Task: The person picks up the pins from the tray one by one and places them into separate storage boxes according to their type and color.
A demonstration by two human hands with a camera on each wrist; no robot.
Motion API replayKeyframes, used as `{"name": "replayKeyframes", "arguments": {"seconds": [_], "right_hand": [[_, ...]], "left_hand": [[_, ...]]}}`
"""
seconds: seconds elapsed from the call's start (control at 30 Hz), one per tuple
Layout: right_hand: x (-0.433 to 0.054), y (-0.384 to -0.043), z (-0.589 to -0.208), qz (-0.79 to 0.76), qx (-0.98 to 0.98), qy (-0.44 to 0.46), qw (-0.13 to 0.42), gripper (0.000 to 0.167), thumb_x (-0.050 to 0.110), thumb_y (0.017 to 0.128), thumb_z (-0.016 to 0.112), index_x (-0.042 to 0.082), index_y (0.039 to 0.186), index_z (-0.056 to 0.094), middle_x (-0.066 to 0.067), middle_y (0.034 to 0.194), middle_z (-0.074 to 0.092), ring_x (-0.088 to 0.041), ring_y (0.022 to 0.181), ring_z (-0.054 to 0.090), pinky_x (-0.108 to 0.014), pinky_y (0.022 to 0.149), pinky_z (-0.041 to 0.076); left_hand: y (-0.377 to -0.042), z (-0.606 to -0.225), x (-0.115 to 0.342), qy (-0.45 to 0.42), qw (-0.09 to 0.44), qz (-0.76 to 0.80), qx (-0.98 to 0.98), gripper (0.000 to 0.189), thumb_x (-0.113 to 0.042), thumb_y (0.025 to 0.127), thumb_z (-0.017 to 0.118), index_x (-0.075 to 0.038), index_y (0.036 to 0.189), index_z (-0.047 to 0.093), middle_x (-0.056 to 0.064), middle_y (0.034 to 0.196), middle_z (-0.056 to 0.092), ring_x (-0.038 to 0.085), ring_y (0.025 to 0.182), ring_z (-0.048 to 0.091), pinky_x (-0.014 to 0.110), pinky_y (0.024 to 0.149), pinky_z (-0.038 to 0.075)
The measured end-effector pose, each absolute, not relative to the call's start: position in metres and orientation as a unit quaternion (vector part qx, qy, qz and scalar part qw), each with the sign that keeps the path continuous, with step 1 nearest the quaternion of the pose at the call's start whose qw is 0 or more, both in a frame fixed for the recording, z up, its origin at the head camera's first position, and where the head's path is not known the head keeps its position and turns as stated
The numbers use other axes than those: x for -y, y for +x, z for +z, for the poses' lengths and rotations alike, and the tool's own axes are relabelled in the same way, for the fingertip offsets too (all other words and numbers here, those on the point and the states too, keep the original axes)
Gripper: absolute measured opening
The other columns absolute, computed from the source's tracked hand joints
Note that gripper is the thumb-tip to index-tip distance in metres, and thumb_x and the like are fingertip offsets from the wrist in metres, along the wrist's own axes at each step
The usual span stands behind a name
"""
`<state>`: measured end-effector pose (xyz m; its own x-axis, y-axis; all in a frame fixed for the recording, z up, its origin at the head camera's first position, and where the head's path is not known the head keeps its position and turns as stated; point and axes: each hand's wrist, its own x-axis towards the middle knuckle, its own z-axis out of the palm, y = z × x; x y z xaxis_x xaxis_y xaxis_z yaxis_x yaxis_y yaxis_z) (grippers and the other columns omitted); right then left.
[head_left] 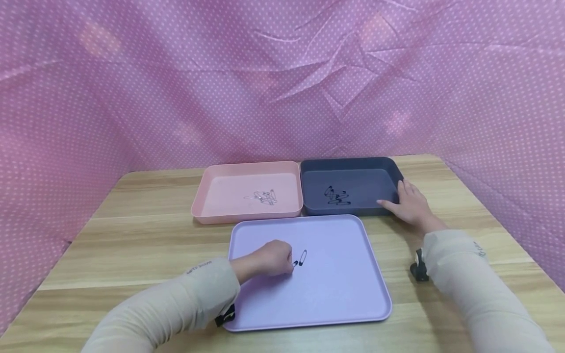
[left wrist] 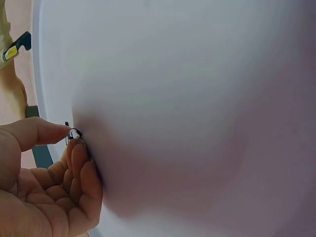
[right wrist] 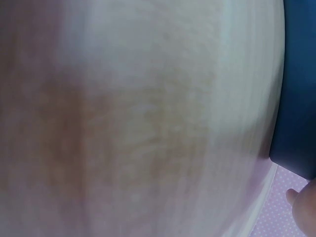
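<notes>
On the lilac tray (head_left: 331, 294), my left hand (head_left: 271, 257) pinches a small black safety pin (left wrist: 75, 132) between thumb and fingertips, its other fingers curled. A second black safety pin (head_left: 302, 258) lies on the tray just right of that hand. My right hand (head_left: 412, 206) rests at the near right corner of the dark blue-grey tray (head_left: 353, 212), thumb over the front rim and fingers along the right side. Several black safety pins (head_left: 337, 197) lie inside this tray. Only a bit of the right hand shows in the right wrist view, beside the tray wall.
Left of the dark tray, nearly touching it, stands a pink tray (head_left: 225, 218) holding several silver safety pins (head_left: 266, 197). All three trays sit on a wooden table (head_left: 145, 225). A pink dotted cloth (head_left: 247, 98) hangs behind and at both sides.
</notes>
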<state>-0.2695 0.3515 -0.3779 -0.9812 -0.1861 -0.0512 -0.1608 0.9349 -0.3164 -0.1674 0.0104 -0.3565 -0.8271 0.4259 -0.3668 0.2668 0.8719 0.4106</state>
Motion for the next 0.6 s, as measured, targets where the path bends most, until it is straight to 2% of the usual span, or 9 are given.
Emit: {"name": "replayKeyframes", "arguments": {"seconds": [0.3, 0.6], "right_hand": [[-0.3521, -0.2717, -0.3782, -0.151, -0.983, -0.093, 0.041, 0.096, 0.057, 0.083, 0.037, -0.021, 0.127, 0.002, -0.039, 0.132, -0.002, -0.049, 0.121, 0.001, -0.053, 0.098, 0.004], [-0.3518, -0.2712, -0.3782, -0.152, -0.983, -0.092, 0.039, 0.096, 0.057, 0.083, 0.037, -0.021, 0.127, 0.002, -0.039, 0.132, -0.001, -0.049, 0.120, 0.002, -0.053, 0.098, 0.005]], "left_hand": [[-0.1678, -0.3538, -0.0127, 0.214, 0.207, 0.121, -0.947, 0.014, -0.011, 0.066, 0.063, -0.008, 0.060, 0.051, -0.001, 0.055, 0.048, 0.012, 0.051, 0.043, 0.022, 0.048, 0.036], [-0.1738, -0.3531, -0.0060, 0.207, 0.231, 0.162, -0.937, 0.013, -0.004, 0.070, 0.059, -0.008, 0.061, 0.053, -0.001, 0.057, 0.049, 0.011, 0.054, 0.044, 0.022, 0.051, 0.037]]}}
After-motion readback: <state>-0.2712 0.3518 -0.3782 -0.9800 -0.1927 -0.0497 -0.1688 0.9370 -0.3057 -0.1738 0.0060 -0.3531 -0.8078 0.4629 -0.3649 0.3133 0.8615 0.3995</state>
